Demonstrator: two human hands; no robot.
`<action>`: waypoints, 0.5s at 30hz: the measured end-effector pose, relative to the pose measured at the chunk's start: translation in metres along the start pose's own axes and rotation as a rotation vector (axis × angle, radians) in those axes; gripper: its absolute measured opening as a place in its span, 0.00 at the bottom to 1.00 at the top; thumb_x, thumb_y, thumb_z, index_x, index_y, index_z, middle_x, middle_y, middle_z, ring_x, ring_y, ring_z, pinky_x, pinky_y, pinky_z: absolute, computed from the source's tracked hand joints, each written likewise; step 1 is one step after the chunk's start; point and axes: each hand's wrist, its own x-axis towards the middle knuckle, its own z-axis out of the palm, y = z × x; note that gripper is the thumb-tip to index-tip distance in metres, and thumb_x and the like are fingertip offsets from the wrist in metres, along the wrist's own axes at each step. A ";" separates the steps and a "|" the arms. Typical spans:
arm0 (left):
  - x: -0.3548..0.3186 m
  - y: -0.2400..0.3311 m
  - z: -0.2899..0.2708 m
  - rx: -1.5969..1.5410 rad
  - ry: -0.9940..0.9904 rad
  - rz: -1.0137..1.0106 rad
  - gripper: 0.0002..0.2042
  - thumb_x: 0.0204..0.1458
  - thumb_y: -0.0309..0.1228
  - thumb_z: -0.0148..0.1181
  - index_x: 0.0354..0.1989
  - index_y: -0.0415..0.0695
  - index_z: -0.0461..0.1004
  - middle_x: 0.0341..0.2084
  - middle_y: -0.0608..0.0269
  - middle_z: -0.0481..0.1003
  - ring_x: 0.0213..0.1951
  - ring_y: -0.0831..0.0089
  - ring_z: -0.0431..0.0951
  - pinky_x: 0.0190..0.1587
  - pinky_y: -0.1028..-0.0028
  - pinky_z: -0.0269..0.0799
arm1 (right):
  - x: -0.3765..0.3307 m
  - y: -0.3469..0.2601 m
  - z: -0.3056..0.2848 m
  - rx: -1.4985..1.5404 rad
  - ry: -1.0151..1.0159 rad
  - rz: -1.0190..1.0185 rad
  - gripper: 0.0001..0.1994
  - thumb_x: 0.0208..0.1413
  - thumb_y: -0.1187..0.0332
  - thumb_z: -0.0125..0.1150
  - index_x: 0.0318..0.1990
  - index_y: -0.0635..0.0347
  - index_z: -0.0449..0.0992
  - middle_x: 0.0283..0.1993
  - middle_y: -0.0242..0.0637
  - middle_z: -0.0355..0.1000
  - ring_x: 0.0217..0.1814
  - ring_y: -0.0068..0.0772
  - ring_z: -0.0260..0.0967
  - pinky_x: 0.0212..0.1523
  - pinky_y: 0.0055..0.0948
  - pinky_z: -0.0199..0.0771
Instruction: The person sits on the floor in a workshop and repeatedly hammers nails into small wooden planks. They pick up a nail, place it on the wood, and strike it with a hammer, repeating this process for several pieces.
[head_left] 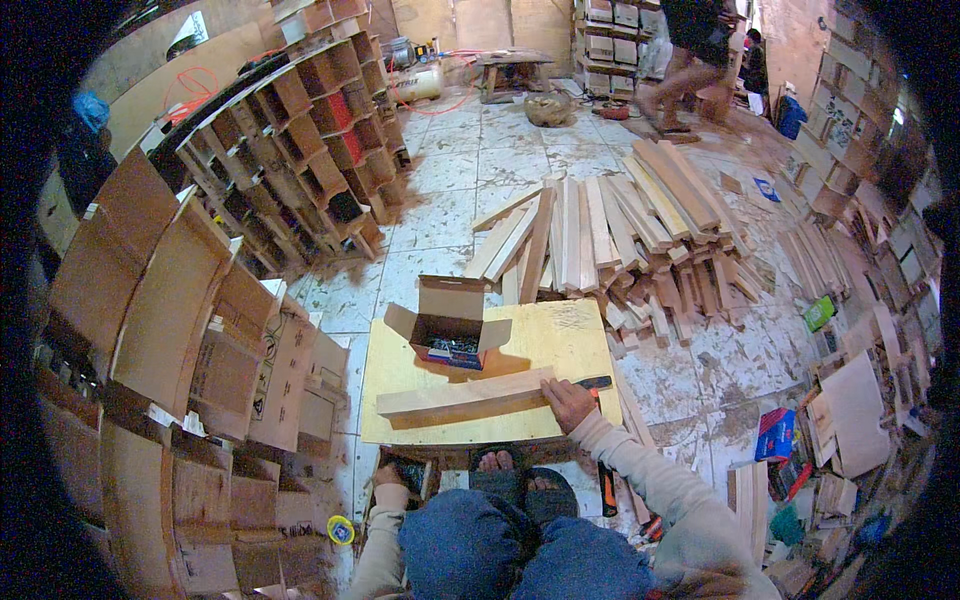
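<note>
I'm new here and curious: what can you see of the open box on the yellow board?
The open box looks like cardboard, brown inside, with blue and red on its outside. Its back flap stands up, side flaps spread outward. Small dark pieces, too tiny to identify, lie inside. It sits upright on the yellow board, beyond the wooden bar; neither left hand nor right hand touches it.

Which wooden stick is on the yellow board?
The pale stick lying crosswise in front of the open cardboard box. It's on the board; the heaped sticks are on the floor beyond.
</note>
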 end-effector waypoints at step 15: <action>-0.031 -0.008 -0.054 -0.161 0.669 -0.004 0.08 0.51 0.28 0.53 0.36 0.37 0.73 0.32 0.46 0.74 0.36 0.47 0.73 0.37 0.55 0.69 | 0.001 0.001 0.003 0.032 0.063 0.023 0.20 0.45 0.75 0.53 0.49 0.64 0.71 0.43 0.45 0.72 0.36 0.42 0.72 0.31 0.37 0.75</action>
